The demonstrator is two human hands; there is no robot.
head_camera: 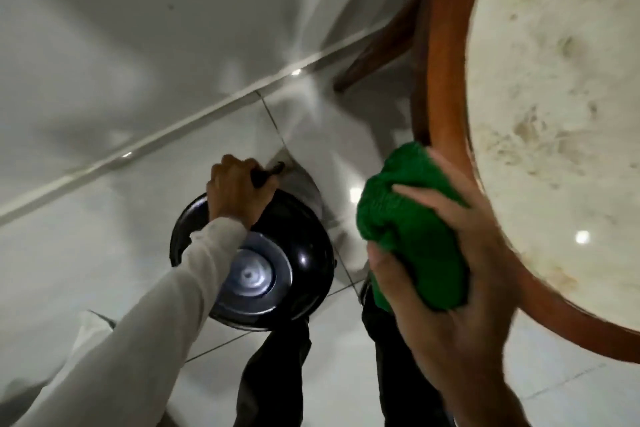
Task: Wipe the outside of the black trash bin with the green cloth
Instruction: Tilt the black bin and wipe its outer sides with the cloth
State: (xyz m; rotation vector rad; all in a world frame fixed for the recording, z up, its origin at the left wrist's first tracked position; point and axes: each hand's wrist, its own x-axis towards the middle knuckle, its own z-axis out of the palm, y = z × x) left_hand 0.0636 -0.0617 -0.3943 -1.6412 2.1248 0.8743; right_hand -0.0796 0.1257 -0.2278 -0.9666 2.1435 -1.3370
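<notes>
The black trash bin (304,253) stands on the white tiled floor, seen from straight above, with a shiny round lid and a silvery centre. My left hand (239,192) is closed around a black handle at the bin's far rim. My right hand (446,291) is raised to the right of the bin and clutches the bunched green cloth (408,218). The cloth is held in the air, apart from the bin. The bin's side walls are mostly hidden below the lid.
A round table (446,107) with a brown wooden rim and pale marbled top fills the right side, close to my right hand. Its wooden leg (377,48) slants to the floor behind. A white wall with a baseboard (166,135) runs behind the bin. My dark trouser legs (277,374) are below.
</notes>
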